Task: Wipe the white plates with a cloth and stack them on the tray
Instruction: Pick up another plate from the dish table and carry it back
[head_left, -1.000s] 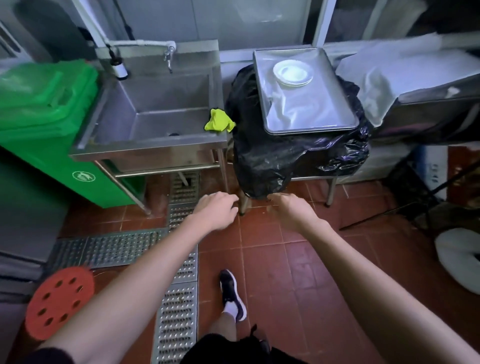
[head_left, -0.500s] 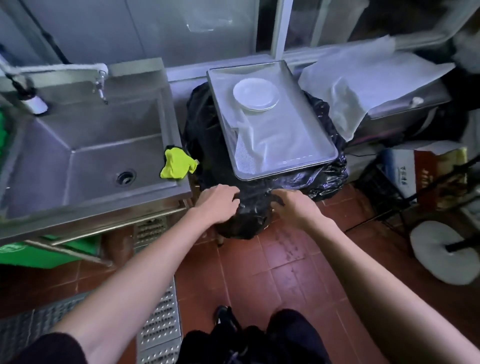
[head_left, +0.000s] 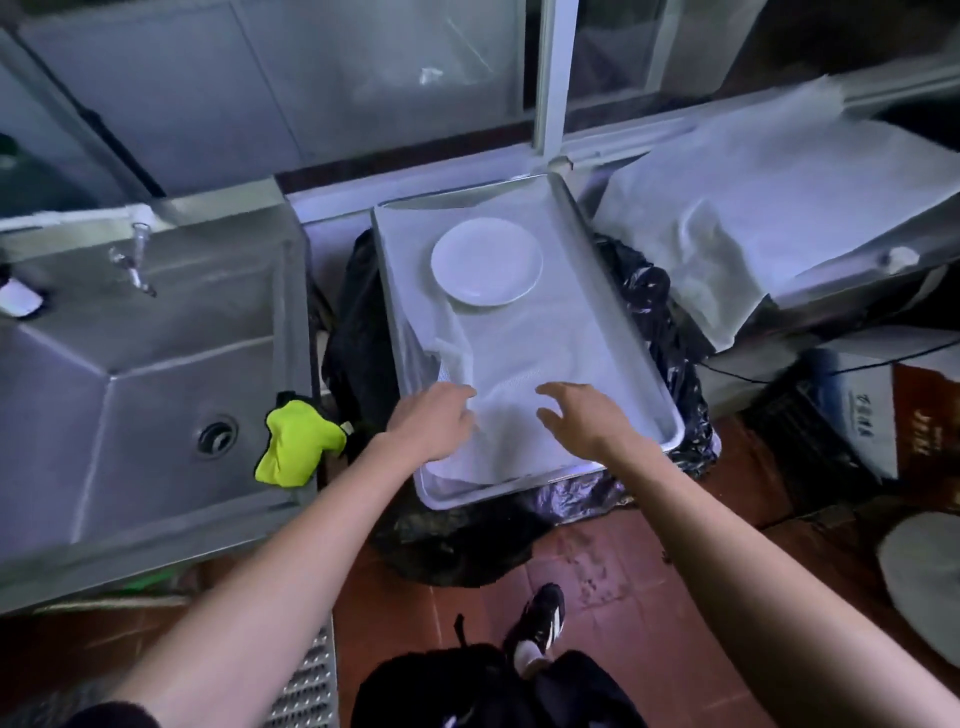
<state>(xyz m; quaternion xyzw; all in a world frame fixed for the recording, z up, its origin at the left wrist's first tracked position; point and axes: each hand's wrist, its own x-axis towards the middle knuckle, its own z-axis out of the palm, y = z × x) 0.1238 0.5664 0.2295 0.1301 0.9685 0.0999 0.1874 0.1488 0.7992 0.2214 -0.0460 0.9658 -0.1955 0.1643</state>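
Both hands over the tray's near end, nothing held yet.

Your left hand (head_left: 434, 421) and right hand (head_left: 589, 418) sit mid-frame, apart, fingers loose, above the white liner (head_left: 519, 364) in the tray (head_left: 618, 332). Plates (head_left: 487, 266) stacked at the tray's far end, upper centre. Yellow cloth (head_left: 296, 441) is on the sink (head_left: 156, 389) edge, centre-left, w/ neither hand near it. Grab the cloth first w/ the left hand, then lift 1 plate by its rim w/ the right; tray sits on a bagged stand, so don't lean on it.
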